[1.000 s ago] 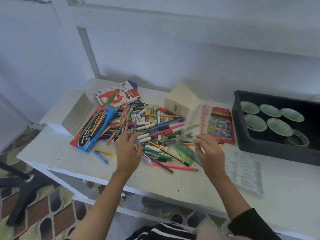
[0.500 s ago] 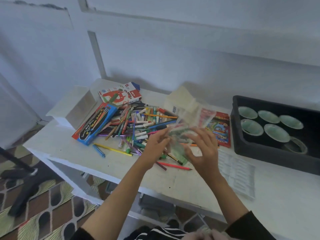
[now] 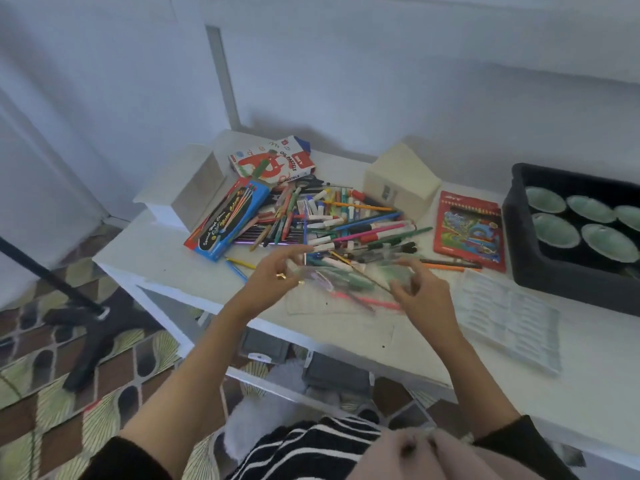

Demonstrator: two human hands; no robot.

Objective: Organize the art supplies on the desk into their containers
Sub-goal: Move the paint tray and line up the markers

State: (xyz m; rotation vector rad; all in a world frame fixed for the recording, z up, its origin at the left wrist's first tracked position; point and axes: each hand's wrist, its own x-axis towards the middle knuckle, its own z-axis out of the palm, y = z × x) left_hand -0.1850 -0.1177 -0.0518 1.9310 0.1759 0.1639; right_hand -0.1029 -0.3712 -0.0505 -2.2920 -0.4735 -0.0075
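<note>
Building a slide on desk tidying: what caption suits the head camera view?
Left hand and right hand hold a clear plastic pouch over scattered markers on a white desk.

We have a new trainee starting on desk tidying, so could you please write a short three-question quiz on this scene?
1. True or false: the left hand and right hand both hold the clear pouch.
2. What sits in the black tray? A green bowls B scissors C boxes
3. Fill in: the pencil pack between the pen pile and the tray is coloured ___.
Key: 1 true; 2 A; 3 red.
</note>
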